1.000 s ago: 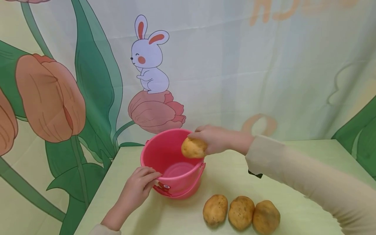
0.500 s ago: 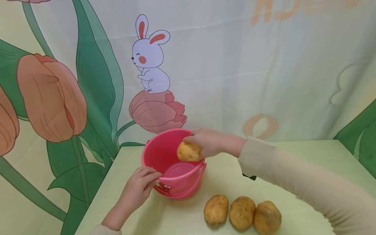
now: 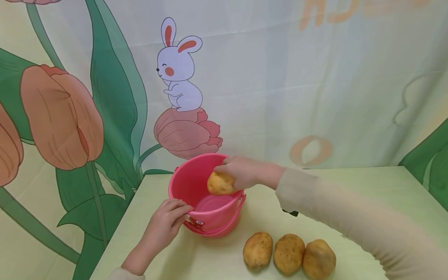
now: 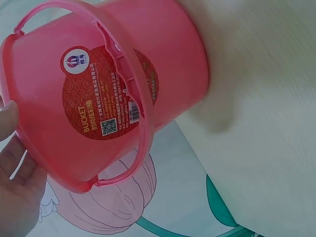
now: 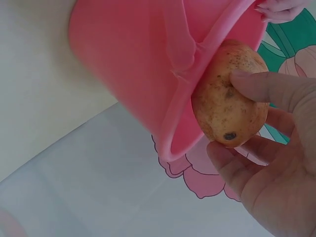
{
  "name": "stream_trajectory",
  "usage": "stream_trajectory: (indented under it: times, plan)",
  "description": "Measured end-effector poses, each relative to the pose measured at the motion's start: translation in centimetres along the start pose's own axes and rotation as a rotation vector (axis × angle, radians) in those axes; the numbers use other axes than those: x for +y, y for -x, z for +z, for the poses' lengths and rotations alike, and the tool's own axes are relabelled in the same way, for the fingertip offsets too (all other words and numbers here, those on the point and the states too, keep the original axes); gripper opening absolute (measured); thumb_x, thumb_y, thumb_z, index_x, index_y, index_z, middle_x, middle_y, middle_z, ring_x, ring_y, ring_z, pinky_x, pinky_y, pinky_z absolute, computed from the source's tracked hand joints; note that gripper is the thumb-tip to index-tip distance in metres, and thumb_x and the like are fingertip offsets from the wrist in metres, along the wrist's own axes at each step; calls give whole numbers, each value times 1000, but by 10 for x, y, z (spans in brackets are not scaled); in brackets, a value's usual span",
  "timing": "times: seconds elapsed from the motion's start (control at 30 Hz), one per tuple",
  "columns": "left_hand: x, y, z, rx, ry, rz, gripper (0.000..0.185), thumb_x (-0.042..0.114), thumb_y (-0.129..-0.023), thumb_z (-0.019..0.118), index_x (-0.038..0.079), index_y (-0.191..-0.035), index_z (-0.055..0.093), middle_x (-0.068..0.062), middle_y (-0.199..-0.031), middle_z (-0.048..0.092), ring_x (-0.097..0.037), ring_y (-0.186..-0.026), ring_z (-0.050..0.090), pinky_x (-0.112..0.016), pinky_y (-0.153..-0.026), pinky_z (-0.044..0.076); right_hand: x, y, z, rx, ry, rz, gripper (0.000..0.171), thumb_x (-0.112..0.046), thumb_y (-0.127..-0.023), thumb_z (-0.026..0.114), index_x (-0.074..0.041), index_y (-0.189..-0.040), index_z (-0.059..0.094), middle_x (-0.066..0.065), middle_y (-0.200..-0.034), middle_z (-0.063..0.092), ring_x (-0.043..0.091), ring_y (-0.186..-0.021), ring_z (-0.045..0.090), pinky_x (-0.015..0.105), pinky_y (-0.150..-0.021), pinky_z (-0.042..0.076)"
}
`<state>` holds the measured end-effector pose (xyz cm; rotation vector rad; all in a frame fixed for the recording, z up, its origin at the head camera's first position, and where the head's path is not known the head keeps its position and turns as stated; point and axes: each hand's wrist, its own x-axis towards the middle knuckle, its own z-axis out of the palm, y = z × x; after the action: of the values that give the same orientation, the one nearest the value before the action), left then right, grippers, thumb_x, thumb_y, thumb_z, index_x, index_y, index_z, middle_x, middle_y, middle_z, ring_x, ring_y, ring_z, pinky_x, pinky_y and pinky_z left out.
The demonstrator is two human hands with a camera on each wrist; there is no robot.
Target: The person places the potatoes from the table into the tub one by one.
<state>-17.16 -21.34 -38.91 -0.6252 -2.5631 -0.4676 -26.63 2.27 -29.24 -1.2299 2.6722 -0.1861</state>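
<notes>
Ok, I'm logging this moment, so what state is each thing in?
Pink bucket: upright on the table, nothing lying inside, handle down.
Held potato: gripped above the bucket's mouth.
Three potatoes: in a row on the table.
Left hand: grips the rim.
Right hand: grips the potato.

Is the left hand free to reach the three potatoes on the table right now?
Probably not: the left hand grips the pink bucket rim. Nothing blocks the way to the potatoes.

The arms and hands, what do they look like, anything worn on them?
Both hands, the left hand and the right hand, are bare: no gloves or rings show. The right arm wears a long cream sleeve with a small dark tab under its cuff.
</notes>
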Motion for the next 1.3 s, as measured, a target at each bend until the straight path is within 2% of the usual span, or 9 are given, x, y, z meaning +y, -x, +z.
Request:
stream_trajectory:
  times: [0.27,0.53,1.0,1.2,1.3]
  plan:
    - [1,0,0,-26,-1,-45,31,10,-67,75,18,-97,69,4,-94,61,-13,-93,51,-26,-70,53,-4,-10,8,-37,-3,31,69,-12,-69,73,-17,-130,44,4,-118,51,17,-106,46,25,-74,51]
    - [2,0,-1,-33,1,-57,32,11,-67,76,18,-97,69,4,-94,61,-13,-94,52,-27,-71,54,-5,-16,12,-38,8,46,69,-11,-68,73,-18,-131,44,4,-120,50,19,-108,46,26,-75,51]
    - [1,1,1,-38,-2,-81,34,9,-66,76,18,-97,69,5,-94,60,-12,-94,51,-26,-70,54,-4,-29,28,-87,-38,101,67,-14,-72,71,-22,-132,41,4,-129,46,21,-118,41,31,-80,51]
    - [1,1,2,-32,1,-75,34,9,-66,76,19,-97,69,5,-94,60,-12,-94,51,-26,-70,54,-4,-32,32,-97,-62,124,70,-15,-70,73,-24,-132,42,3,-129,46,21,-116,42,31,-78,52]
    - [1,0,1,-16,4,-42,33,9,-65,76,18,-96,69,5,-93,60,-13,-93,51,-27,-70,54,-3,-34,33,-92,-54,105,69,-15,-71,72,-22,-132,42,2,-128,47,20,-117,42,31,-82,50]
